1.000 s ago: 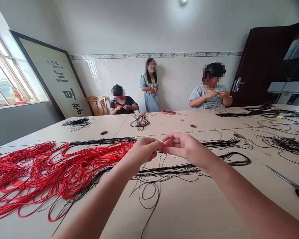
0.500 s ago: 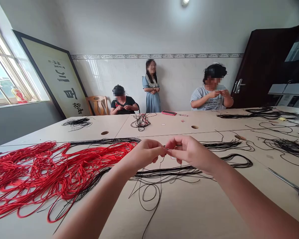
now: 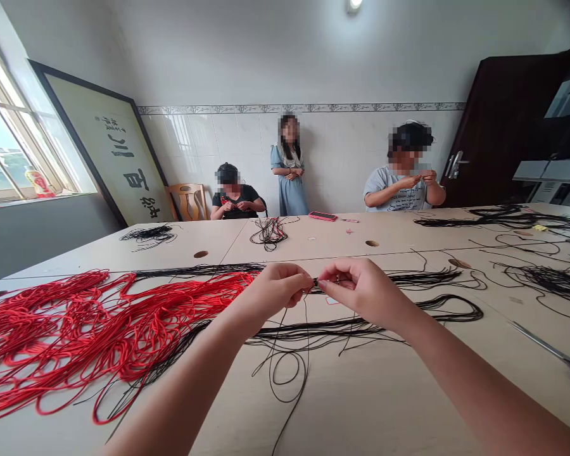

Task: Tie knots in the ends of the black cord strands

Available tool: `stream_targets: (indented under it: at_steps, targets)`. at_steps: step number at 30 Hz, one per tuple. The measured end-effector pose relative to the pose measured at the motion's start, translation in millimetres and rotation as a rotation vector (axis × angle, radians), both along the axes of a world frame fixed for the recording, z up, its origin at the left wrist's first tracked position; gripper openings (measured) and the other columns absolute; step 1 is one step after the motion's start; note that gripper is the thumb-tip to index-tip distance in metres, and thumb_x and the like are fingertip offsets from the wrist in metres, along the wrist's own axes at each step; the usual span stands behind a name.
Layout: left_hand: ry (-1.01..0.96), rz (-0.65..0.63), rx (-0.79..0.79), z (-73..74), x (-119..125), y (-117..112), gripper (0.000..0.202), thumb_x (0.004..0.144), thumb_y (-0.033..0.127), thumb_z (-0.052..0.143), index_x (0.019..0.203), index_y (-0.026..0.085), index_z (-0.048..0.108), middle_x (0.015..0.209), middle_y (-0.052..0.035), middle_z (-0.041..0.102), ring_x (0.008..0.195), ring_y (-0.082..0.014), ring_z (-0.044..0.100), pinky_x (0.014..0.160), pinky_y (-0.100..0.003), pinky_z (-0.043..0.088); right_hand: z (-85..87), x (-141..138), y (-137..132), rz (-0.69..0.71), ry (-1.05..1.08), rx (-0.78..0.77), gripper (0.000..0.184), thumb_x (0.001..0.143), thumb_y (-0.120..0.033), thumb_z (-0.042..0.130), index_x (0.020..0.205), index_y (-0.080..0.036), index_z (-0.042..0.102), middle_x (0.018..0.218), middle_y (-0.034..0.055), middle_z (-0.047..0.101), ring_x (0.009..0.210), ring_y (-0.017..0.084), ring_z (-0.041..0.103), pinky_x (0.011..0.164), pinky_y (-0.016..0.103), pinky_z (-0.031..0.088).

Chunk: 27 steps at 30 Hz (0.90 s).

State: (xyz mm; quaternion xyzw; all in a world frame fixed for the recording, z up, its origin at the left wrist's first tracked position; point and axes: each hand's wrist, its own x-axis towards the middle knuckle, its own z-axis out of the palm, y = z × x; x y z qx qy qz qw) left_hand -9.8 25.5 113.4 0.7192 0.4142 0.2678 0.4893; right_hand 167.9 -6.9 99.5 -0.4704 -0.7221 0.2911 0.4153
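My left hand [image 3: 278, 290] and my right hand [image 3: 358, 288] meet above the table, their fingertips pinching a small dark knot of black cord [image 3: 321, 282]. Thin black strands hang from the pinch down to a loose bundle of black cords [image 3: 313, 330] on the tabletop. A large tangled heap of red cord [image 3: 99, 329] lies to the left of my left arm. My fingers hide most of the knot, and the small object at its centre is too small to identify.
Long scissors [image 3: 553, 354] lie at the right edge of view. More black cord bundles [image 3: 544, 280] cover the right of the pale table [image 3: 313, 240]. Across it, a seated person [image 3: 232, 201], a standing person [image 3: 289, 183] and a person handling something [image 3: 401, 190] are present, beside a pink phone [image 3: 322, 216].
My hands have drawn closer, and the fingertips now pinch the black cord more tightly. The view has shifted slightly, so the room appears moved a little to the right.
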Motion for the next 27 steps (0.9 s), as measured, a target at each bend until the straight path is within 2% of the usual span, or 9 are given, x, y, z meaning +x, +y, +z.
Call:
stream_targets:
  at_steps: [13, 20, 27]
  targets:
    - [0.062, 0.058, 0.046, 2.4, -0.5, -3.3, 0.02, 0.076, 0.037, 0.055, 0.08, 0.017, 0.059, 0.068, 0.0014, 0.044, 0.06, -0.0094, 0.033, 0.057, -0.025, 0.028, -0.3, -0.9, -0.8, -0.037, -0.005, 0.036, 0.015, 0.078, -0.028, 0.055, 0.079, -0.018, 0.066, 0.069, -0.0005, 0.056, 0.063, 0.01, 0.046, 0.054, 0.02, 0.037]
    - [0.093, 0.059, 0.093, 2.6, -0.4, -3.2, 0.024, 0.075, 0.041, 0.056, 0.079, 0.018, 0.061, 0.067, 0.0013, 0.045, 0.059, -0.0099, 0.033, 0.053, -0.023, 0.026, -3.2, 1.8, 0.4, -0.028, -0.011, 0.041, 0.021, 0.078, -0.029, 0.054, 0.086, -0.018, 0.069, 0.073, 0.0021, 0.059, 0.066, 0.013, 0.049, 0.057, 0.023, 0.039]
    - [0.075, 0.082, 0.118, 1.2, 0.5, -3.1, 0.027, 0.075, 0.043, 0.056, 0.081, 0.018, 0.062, 0.067, 0.001, 0.045, 0.058, -0.0102, 0.032, 0.052, -0.023, 0.025, -5.2, 2.9, 3.3, -0.038, 0.021, 0.058, 0.02, 0.076, -0.03, 0.057, 0.086, -0.016, 0.067, 0.064, 0.0002, 0.048, 0.06, 0.012, 0.041, 0.053, 0.023, 0.036]
